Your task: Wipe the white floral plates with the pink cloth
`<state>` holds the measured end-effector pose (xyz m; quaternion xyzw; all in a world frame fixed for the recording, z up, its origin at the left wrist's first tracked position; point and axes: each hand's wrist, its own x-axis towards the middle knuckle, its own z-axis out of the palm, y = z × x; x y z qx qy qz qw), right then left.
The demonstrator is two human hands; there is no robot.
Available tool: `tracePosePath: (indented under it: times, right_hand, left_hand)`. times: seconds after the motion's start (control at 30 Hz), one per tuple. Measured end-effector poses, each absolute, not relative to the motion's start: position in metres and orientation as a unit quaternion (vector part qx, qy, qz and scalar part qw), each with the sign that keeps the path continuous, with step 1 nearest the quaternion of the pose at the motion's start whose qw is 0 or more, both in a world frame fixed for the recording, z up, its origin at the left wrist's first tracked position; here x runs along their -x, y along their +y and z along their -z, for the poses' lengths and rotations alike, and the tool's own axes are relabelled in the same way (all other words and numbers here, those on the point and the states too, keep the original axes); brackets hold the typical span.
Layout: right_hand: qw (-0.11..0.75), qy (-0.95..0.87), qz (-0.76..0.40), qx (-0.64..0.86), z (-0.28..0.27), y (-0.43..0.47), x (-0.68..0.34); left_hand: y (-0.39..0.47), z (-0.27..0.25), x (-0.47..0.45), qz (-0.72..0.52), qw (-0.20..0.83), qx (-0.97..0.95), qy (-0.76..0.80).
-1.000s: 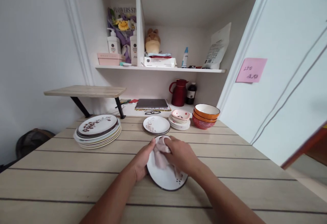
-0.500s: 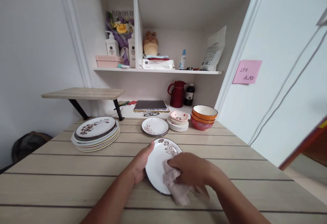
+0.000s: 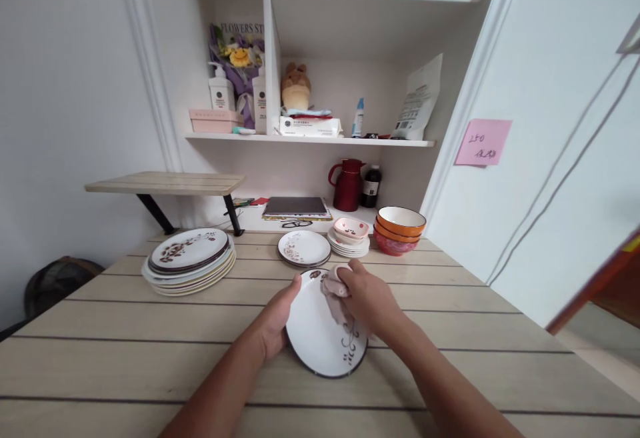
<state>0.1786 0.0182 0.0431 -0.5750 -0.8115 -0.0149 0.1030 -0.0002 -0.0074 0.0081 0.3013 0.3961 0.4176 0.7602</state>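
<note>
A white plate (image 3: 313, 331) with a dark rim and brown floral pattern is in front of me, tilted slightly over the wooden table. My left hand (image 3: 277, 318) grips its left edge, thumb on the upper rim and the other fingers underneath. Bunched in my right hand (image 3: 367, 295) is a pale pinkish cloth (image 3: 337, 291), pressed on the plate's upper right part. The cloth and fingers cover some of the pattern. Just behind lies a similar patterned plate (image 3: 304, 248), apparently on top of another.
At left stands a stack of large plates (image 3: 193, 251). Small dishes (image 3: 350, 246) and stacked bowls (image 3: 400, 221) are at the back right. Behind them are a red jug (image 3: 349, 185), a dark bottle (image 3: 371, 186), a laptop (image 3: 295, 206) and glasses (image 3: 297, 224). A raised wooden shelf (image 3: 165, 183) overhangs the back left.
My right hand has moved the cloth from the plate's lower right up to its upper right, uncovering the pattern near the lower rim. My left hand keeps its hold on the plate.
</note>
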Motion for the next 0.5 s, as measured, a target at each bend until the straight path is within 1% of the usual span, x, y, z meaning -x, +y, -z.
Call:
tracePosePath:
  times: [0.1, 0.2, 0.3, 0.4, 0.5]
  right_hand:
    - [0.052, -0.855, 0.010, 0.517, -0.046, 0.012, -0.183]
    - [0.035, -0.878, 0.022, 0.478, -0.045, 0.006, -0.178]
    - [0.056, -0.874, 0.036, 0.481, -0.039, 0.005, -0.168]
    - [0.097, -0.869, 0.038, 0.485, -0.032, 0.005, -0.155]
    - [0.118, -0.882, 0.043, 0.453, -0.027, -0.001, -0.142]
  left_hand:
    - [-0.008, -0.009, 0.001, -0.411, 0.763, -0.295, 0.401]
    - [-0.007, -0.010, 0.001, -0.412, 0.763, -0.294, 0.402]
    - [-0.007, -0.009, 0.000, -0.420, 0.760, -0.295, 0.398]
    - [-0.005, -0.006, -0.001, -0.430, 0.756, -0.292, 0.398]
    - [-0.002, -0.003, 0.000, -0.435, 0.754, -0.285, 0.402]
